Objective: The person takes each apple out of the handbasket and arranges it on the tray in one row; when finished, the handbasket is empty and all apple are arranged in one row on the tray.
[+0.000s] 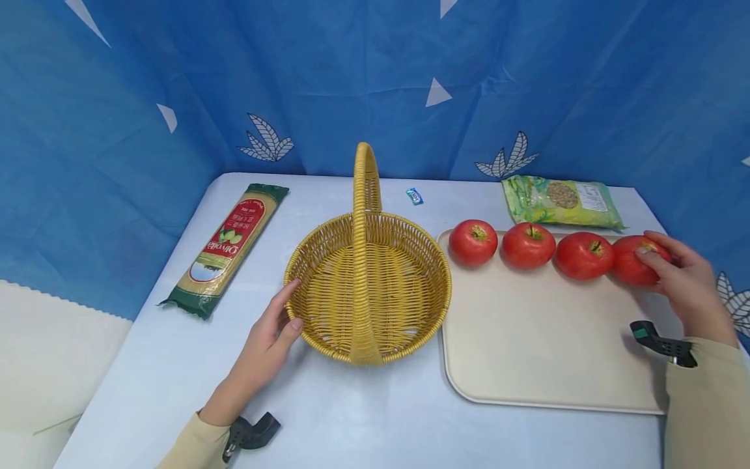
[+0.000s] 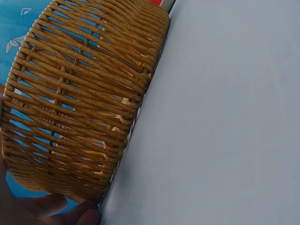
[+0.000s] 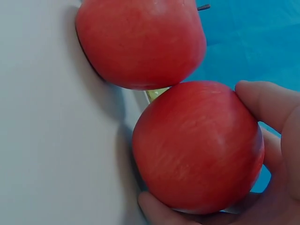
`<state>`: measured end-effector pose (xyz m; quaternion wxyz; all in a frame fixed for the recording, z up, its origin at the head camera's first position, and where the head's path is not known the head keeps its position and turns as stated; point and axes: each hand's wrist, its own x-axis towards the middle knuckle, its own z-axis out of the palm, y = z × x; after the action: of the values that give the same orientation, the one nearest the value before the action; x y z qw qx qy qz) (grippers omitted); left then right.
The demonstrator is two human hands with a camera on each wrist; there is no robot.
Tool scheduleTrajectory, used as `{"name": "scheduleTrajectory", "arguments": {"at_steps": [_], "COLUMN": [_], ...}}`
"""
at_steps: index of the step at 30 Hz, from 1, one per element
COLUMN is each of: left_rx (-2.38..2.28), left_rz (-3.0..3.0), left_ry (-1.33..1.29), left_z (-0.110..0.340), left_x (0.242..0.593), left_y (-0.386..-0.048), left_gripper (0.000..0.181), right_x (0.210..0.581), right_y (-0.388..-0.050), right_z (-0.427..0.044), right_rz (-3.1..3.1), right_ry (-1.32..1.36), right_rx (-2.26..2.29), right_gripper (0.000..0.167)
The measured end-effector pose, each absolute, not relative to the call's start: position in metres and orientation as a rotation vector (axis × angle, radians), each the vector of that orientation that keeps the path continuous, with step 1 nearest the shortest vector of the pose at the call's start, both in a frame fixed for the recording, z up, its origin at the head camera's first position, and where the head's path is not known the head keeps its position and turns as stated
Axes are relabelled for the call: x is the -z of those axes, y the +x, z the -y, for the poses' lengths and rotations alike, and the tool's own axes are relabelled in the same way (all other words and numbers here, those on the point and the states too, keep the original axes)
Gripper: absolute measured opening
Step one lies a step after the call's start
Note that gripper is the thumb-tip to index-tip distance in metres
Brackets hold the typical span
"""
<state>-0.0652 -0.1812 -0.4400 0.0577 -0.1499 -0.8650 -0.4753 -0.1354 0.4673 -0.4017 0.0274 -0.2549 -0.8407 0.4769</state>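
At the right end of a row, my right hand [image 1: 682, 277] grips a red apple [image 3: 199, 147], with thumb and fingers spread round its sides. The apple touches or nearly touches its neighbour, another red apple [image 3: 143, 42]. The row of several apples lies along the far edge of a beige tray [image 1: 551, 352]. My left hand [image 1: 269, 339] holds the left rim of a yellow wicker basket [image 1: 316, 260], its thumb over the rim and some fingers [image 2: 47, 206] by the outer wall. Nothing lies in the basket, and its tall handle stands upright.
A long pack of spaghetti [image 1: 228, 251] lies left of the basket. Behind the tray is a green bag [image 1: 562, 202] of what look like grains or beans. A small blue-green packet [image 1: 415, 196] lies behind the basket. Blue cloth [image 1: 363, 85] hangs along the table's far side.
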Motion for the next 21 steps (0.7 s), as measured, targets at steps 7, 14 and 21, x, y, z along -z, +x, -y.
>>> {"name": "scheduleTrajectory", "arguments": {"at_steps": [7,14,21], "left_rx": [1.45,1.43,1.431], "left_rz": [2.612,2.615,2.615], "left_ry": [-0.465,-0.472,-0.479], "left_z": [0.1813,0.1816,0.1816], "left_x": [0.4406,0.4406,0.4405], "left_y": [-0.0652,-0.0654,-0.0658], "left_gripper": [0.062,0.062,0.062], "right_x": [0.3998,0.4041,0.4076], "right_y": [-0.1378,-0.138,-0.1397], "right_z": [-0.465,-0.4658,-0.4646], "right_rz": [2.719,2.703,2.633], "right_ry": [-0.807,-0.784,-0.839], "right_rx": [-1.305,-1.298,-1.317], "right_gripper": [0.068,0.066,0.064]}}
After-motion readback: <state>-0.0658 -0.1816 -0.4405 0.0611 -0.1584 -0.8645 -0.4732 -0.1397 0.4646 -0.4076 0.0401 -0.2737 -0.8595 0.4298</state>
